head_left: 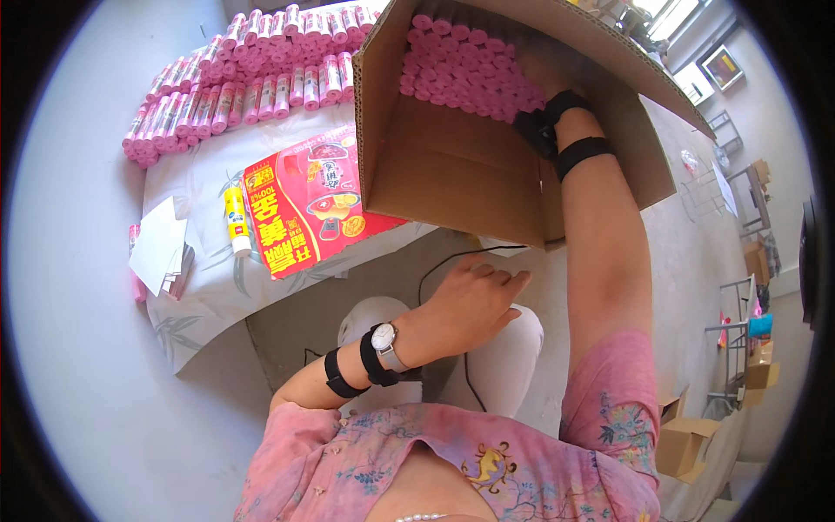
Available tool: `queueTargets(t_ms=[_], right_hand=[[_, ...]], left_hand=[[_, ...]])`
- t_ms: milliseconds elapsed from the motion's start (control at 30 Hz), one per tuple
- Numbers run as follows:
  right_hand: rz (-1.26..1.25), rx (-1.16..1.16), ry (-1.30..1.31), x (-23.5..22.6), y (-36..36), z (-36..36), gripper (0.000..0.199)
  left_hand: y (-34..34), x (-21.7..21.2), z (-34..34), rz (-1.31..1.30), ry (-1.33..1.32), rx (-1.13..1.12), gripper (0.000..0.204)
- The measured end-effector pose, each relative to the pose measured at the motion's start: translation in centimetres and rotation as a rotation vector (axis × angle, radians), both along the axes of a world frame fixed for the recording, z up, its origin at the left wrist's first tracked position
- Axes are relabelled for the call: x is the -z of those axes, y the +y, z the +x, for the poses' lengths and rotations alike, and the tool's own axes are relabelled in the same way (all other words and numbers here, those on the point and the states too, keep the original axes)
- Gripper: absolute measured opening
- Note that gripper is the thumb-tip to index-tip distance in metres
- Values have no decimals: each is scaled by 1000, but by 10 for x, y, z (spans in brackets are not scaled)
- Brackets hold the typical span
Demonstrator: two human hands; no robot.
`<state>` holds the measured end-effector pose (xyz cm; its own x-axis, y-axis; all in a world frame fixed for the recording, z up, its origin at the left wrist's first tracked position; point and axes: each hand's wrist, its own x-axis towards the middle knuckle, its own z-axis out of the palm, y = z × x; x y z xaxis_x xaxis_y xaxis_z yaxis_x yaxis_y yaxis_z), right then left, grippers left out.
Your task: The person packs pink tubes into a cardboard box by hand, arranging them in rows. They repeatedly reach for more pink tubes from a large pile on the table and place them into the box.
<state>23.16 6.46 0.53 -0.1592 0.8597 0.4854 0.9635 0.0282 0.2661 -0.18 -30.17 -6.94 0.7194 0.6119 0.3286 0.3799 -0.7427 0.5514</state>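
Observation:
A brown cardboard box (452, 157) lies on its side at the table's edge, its opening towards me. Many small pink rolls (465, 65) are stacked in its far part, ends facing out. My right arm reaches into the box, and my right hand (544, 76) is against the right side of the stack. Shadow and blur hide its fingers. Over my lap, outside the box, hovers my left hand (474, 297), loosely bent with nothing visible in it. A watch (384, 339) and black straps are on that wrist; black straps also circle the right one.
Rows of pink rolls in printed wrappers (235, 100) are piled on the table at the far left. Nearer lie a red printed cardboard sheet (309, 226), a yellow glue stick (236, 217) and white cards (161, 248). A black cable (426, 278) hangs below. Cartons (683, 444) stand right.

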Motion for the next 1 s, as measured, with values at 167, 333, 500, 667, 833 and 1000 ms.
queueTargets(t_ms=[167,333,500,667,833,1000], right_hand=[[-74,40,329,-27,-109,-120,51],[446,-213,253,29,-143,-126,56],[363,-202,340,50,-151,-96,69],[378,-60,439,56,-141,-78,69],[375,-27,475,52,-137,-72,69],[414,-50,471,53,-135,-78,67]], left_hand=[[2,8,-13,-3,53,-27,49],[2,44,4,-60,94,71,36],[0,91,0,-284,130,155,33],[11,123,-1,-532,13,164,33],[17,123,3,-604,-8,157,32],[20,138,4,-580,-21,123,31]])
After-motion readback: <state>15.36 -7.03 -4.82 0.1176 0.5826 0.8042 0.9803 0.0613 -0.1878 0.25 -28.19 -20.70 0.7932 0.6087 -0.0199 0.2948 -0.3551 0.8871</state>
